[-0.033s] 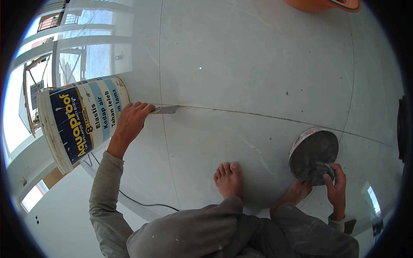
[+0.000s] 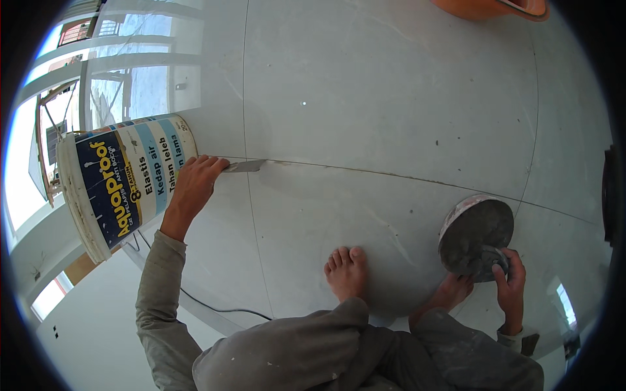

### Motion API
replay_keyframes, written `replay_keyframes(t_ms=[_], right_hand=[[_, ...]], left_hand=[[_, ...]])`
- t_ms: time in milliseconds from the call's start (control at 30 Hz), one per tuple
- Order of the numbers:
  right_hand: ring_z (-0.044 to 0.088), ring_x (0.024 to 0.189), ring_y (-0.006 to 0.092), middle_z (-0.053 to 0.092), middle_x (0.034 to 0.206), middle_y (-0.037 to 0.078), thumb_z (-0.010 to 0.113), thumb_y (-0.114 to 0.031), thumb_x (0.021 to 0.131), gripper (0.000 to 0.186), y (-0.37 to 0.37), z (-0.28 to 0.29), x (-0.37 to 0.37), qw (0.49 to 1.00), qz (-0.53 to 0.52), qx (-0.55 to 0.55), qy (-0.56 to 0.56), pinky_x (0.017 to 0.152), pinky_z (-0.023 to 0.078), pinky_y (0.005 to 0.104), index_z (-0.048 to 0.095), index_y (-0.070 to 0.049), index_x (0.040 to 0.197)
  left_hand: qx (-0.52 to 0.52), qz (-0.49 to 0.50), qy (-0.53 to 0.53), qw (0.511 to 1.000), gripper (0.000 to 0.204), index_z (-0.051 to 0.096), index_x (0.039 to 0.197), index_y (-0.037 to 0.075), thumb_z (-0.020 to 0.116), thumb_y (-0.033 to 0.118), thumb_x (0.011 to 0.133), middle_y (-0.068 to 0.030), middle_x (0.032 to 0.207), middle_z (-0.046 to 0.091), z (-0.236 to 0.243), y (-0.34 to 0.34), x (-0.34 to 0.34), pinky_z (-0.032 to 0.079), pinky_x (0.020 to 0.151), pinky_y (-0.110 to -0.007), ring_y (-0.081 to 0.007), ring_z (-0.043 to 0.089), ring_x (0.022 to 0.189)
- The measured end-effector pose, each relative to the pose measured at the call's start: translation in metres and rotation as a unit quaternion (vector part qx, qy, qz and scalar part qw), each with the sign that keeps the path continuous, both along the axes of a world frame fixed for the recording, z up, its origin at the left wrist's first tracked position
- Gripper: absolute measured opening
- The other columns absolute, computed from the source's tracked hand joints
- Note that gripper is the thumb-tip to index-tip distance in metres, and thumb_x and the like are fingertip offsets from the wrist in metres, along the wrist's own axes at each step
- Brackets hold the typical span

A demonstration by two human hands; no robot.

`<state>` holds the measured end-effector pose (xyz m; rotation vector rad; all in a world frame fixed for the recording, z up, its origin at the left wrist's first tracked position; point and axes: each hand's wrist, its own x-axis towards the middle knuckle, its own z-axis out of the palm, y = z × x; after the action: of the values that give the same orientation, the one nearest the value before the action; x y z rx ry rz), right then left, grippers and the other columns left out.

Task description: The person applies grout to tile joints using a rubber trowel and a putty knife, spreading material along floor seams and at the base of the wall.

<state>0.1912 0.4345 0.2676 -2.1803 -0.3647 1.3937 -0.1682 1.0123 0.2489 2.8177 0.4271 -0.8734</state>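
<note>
My left hand (image 2: 190,190) is closed round a putty knife (image 2: 245,167). The metal blade points right, with its tip at the thin joint (image 2: 352,171) between the floor tiles. At the right, my right hand (image 2: 512,281) is closed on a small round grey object (image 2: 493,262), whose exact kind I cannot make out. That object overlaps the near rim of a round bowl (image 2: 471,225), which holds a dark grey paste and has a smeared, pale outer wall. The bowl is just beyond my right foot (image 2: 454,290).
A large white and blue paint bucket (image 2: 151,166) stands just left of my left hand. An orange tub (image 2: 479,8) is at the far right. A black cable (image 2: 225,309) runs over the floor beside my left leg. Glass panes (image 2: 134,85) stand at the left.
My left hand has drawn the putty knife slightly left along the tile joint. My right hand and the bowl look nearly unchanged.
</note>
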Motion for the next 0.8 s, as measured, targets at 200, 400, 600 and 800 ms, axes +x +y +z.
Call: replay_keyframes(t_ms=[200,400,600,800], right_hand=[[0.057,0.121,0.0204,0.060,0.132,0.011,0.058,-0.017,0.104,0.042,-0.041,-0.027,-0.010,0.927,-0.347,0.139,0.018,0.107,0.043,0.0375,0.049,0.004,0.140],[0.055,0.127,0.0219,0.058,0.136,0.011,0.054,-0.014,0.106,0.041,-0.013,-0.036,-0.023,0.852,-0.494,0.172,0.029,0.109,0.044,0.0415,0.047,0.001,0.143],[0.057,0.125,0.0208,0.060,0.133,0.012,0.054,-0.014,0.106,0.040,0.077,-0.016,-0.053,0.812,-0.575,0.100,-0.002,0.107,0.045,0.0400,0.047,0.001,0.142],[0.059,0.115,0.0158,0.063,0.123,0.012,0.061,-0.010,0.102,0.039,0.078,-0.034,-0.078,0.903,-0.391,0.143,0.107,0.103,0.045,0.0331,0.052,0.006,0.135]], left_hand=[[0.083,0.040,0.024,0.995,0.024,0.066,0.113,0.005,0.062,-0.002,0.091,-0.0105,0.090,0.069,0.019,-0.005,-0.050,0.049,0.078,-0.039,-0.0275,0.066,0.087],[-0.031,0.543,-0.138,0.828,0.036,0.048,0.133,-0.004,0.061,0.007,0.102,-0.0089,0.093,0.065,0.014,-0.082,-0.036,0.049,0.070,-0.032,-0.0171,0.058,0.078],[-0.143,0.613,-0.186,0.754,0.044,0.047,0.136,-0.004,0.065,0.006,0.097,-0.0055,0.099,0.059,-0.014,-0.157,-0.008,0.044,0.070,-0.025,-0.0080,0.049,0.079],[-0.250,0.702,-0.180,0.642,0.032,0.052,0.126,0.000,0.066,0.009,0.099,-0.0030,0.098,0.061,-0.030,-0.186,0.016,0.045,0.069,-0.024,-0.0070,0.052,0.079]])
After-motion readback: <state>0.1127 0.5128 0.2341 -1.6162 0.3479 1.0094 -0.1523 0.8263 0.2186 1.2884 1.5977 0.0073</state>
